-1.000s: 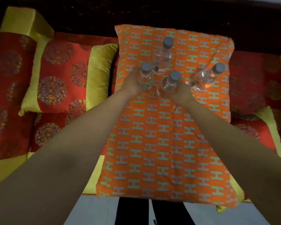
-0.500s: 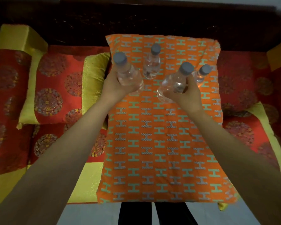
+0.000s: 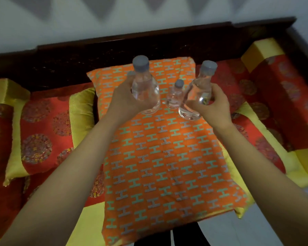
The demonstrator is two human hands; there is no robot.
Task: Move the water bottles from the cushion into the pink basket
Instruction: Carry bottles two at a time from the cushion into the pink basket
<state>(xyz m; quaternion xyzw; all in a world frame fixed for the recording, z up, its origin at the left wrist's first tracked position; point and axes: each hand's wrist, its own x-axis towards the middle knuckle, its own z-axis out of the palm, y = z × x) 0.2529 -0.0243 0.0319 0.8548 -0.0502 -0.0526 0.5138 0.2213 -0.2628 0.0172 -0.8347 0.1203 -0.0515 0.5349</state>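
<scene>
My left hand (image 3: 122, 102) grips a clear water bottle (image 3: 145, 89) with a grey cap, lifted above the orange patterned cushion (image 3: 164, 157). My right hand (image 3: 213, 105) grips a second clear bottle (image 3: 196, 96), tilted a little to the right and also raised. Between the two, a third bottle (image 3: 174, 96) stands upright on the far part of the cushion. A grey cap (image 3: 131, 74) peeks out behind my left hand's bottle; the rest of that bottle is hidden. The pink basket is not in view.
The cushion lies on a dark wooden sofa (image 3: 114, 55) with red-and-yellow seat pads (image 3: 43, 132) on both sides. A red-and-yellow bolster (image 3: 274, 86) sits at the right. Pale floor (image 3: 274, 224) shows at the bottom right, a wall behind.
Both hands have lifted their bottles higher and nearer to the camera. The view has tilted up and back, so the wall and sofa back now show.
</scene>
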